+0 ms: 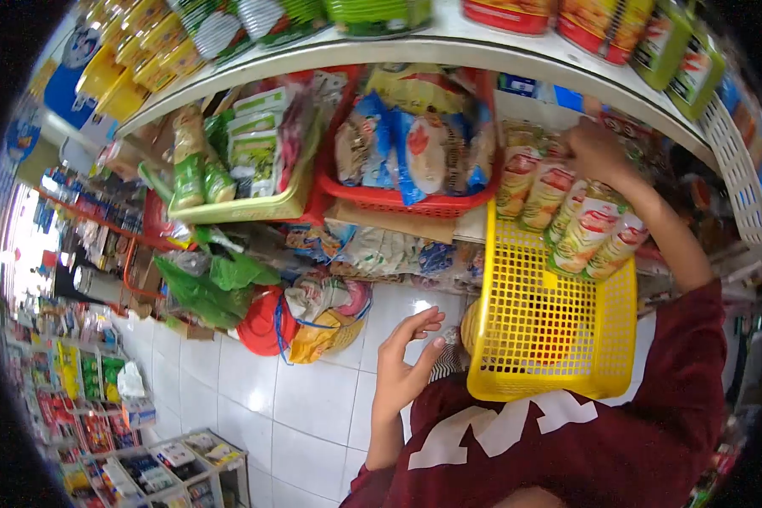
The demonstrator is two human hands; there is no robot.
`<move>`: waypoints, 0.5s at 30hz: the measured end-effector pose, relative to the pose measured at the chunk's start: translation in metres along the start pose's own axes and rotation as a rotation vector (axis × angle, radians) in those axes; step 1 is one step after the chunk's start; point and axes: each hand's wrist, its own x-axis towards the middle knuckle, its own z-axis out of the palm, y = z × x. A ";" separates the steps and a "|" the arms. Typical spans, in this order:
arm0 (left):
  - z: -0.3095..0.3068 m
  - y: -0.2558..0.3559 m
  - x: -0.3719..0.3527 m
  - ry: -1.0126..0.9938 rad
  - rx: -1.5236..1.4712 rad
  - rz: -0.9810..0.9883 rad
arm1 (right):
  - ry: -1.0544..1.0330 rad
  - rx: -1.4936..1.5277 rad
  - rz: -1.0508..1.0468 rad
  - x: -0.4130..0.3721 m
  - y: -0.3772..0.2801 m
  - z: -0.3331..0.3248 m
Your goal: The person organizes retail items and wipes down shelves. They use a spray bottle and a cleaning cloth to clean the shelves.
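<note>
A yellow plastic basket (529, 317) rests with its far end on the shelf and its near end against the maroon shirt. Several clear packets with red and green labels (597, 229) lie in its far part. My right hand (601, 152) reaches over the far end of the basket, beside the packets; its fingertips are partly hidden at the shelf, and I cannot make out what they hold. My left hand (408, 360) is raised over the floor, left of the basket, with fingers apart and nothing in it.
A red basket (411, 199) of blue and clear packets and a pale green basket (245, 212) of green packets stand on the shelf. Above runs a white shelf edge (449, 52). Bags and a red lid (265, 322) are low down at left; a product rack (157, 470) stands lower left.
</note>
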 end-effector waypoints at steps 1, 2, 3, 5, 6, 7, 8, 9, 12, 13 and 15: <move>-0.003 -0.003 0.000 0.016 0.007 0.003 | 0.030 0.016 -0.003 -0.001 0.002 0.002; -0.008 -0.005 0.004 0.036 0.015 0.005 | 0.061 0.035 -0.009 0.000 0.002 -0.001; -0.013 -0.007 0.009 0.057 0.022 0.008 | -0.154 0.090 0.045 0.007 -0.001 -0.011; -0.034 -0.013 0.024 0.170 0.151 0.055 | -0.284 0.211 0.064 0.010 -0.003 -0.028; -0.048 -0.014 0.035 0.222 0.214 0.077 | -0.200 0.290 0.033 0.005 -0.002 -0.032; -0.066 -0.012 0.049 0.339 0.359 0.135 | -0.116 0.395 0.033 0.002 -0.003 -0.038; -0.090 -0.008 0.068 0.451 0.507 0.191 | -0.034 0.501 0.037 -0.002 -0.003 -0.045; -0.117 -0.010 0.094 0.647 0.715 0.466 | 0.047 0.551 0.001 -0.009 -0.006 -0.053; -0.204 0.004 0.155 1.034 1.001 0.565 | 0.184 0.690 -0.031 -0.036 -0.014 -0.082; -0.230 0.011 0.170 1.085 1.116 0.466 | 0.160 0.727 -0.008 -0.047 -0.017 -0.091; -0.305 -0.014 0.215 1.246 1.299 0.503 | 0.147 0.746 -0.036 -0.065 -0.021 -0.105</move>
